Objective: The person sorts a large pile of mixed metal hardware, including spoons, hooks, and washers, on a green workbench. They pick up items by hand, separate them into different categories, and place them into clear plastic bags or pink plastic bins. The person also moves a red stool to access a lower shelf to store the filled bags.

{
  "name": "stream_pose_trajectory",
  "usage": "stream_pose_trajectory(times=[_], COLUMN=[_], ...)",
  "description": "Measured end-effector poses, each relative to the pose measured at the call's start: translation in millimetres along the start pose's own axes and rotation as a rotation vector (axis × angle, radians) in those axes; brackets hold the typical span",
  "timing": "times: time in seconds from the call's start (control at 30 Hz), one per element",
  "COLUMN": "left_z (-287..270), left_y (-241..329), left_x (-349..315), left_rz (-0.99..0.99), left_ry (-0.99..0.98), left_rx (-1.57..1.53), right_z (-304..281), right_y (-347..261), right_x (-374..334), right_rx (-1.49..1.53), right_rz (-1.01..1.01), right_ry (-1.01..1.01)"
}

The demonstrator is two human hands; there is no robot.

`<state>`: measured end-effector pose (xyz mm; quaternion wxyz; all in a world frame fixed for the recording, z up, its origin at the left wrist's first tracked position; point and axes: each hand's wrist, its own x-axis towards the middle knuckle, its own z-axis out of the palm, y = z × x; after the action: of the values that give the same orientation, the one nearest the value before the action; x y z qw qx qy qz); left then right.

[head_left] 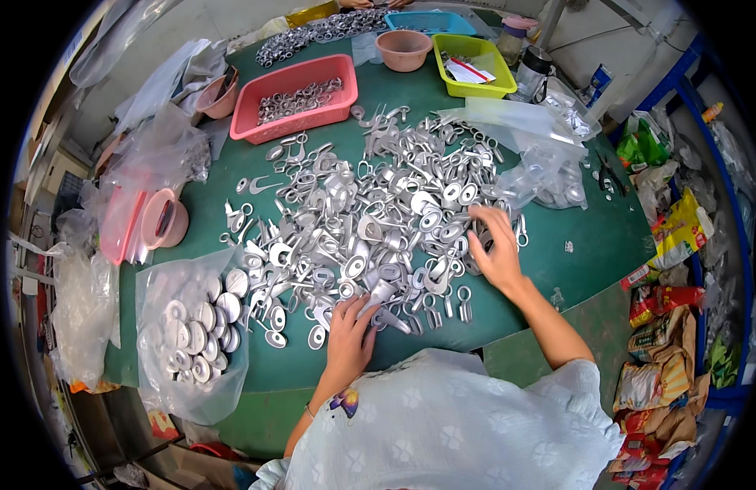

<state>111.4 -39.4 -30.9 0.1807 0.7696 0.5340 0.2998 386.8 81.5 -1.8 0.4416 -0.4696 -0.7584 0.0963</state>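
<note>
metal parts (431, 220) lie heaped on the bench (578, 282), likely for easy reach; the right hand (500, 253) curves open fingers (490, 216); the left hand (350, 336) touches the near edge, grip unclear.

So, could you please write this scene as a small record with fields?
Left hand: at the pile's near edge, fingers among metal parts; grip unclear
Right hand: at the pile's right side, fingers apart
Surface: green table
Left of pile: clear plastic bag with round metal pieces
Beyond pile: pink-red basin holding metal parts
</note>
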Motion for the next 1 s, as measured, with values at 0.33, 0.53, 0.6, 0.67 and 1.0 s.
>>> stream_pose_trajectory(times=[0.33, 0.53, 0.6, 0.67, 1.0], left_z=[9.9, 16.1, 17.0, 16.9, 16.5], left_y=[-3.1, -6.5, -6.3, -6.1, -5.7], left_x=[-4.8, -8.6, -7.8, -8.2, -6.7], left_rz=[-0.022, 0.002, 0.0, -0.004, 0.02], left_ry=[0.049, 0.127, 0.142, 0.146, 0.164], left_rx=[-0.006, 0.002, 0.003, 0.004, 0.005], right_z=[11.7, -12.6, -36.1, -52.7, -106.4], right_y=[26.3, 35.8, 47.4, 48.0, 130.3], right_x=[-2.9, -10.8, 9.9, 33.0, 55.0], right_rx=[-0.401, -0.132, -0.331, -0.492, -0.561], right_rz=[0.068, 0.03, 0.047, 0.084, 0.093], right_ry=[-0.337, 0.019, 0.14, 0.066, 0.381])
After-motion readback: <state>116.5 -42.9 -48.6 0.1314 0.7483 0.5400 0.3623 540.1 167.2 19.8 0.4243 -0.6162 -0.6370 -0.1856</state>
